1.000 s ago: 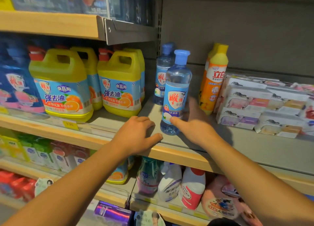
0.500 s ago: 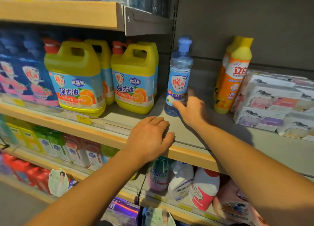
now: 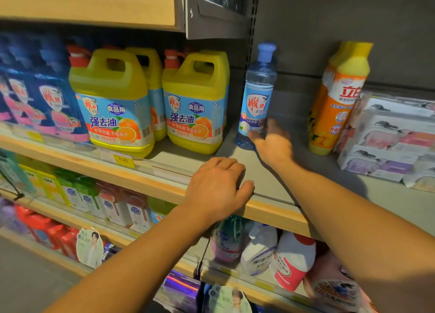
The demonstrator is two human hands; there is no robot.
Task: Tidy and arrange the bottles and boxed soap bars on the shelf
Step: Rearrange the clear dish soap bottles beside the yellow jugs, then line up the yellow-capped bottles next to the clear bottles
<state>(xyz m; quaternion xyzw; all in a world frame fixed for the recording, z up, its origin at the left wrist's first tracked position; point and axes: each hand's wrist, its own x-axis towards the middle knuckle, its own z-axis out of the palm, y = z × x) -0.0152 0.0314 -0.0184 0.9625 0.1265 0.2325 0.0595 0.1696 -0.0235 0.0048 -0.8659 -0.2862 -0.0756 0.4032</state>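
Our right hand [image 3: 270, 145] touches the clear blue bottle [image 3: 256, 100] low on its label, grip blurred, so we cannot tell whether it pinches. The bottle stands upright far back on the shelf [image 3: 270, 183]. Our left hand [image 3: 219, 185] rests curled over the shelf's front edge.

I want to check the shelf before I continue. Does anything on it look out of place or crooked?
The soap boxes at the right end are stacked unevenly, with edges not lined up and some turned at an angle. The blue bottle, at the right hand, stands upright, as do the yellow jugs and the orange bottle. No spill shows.
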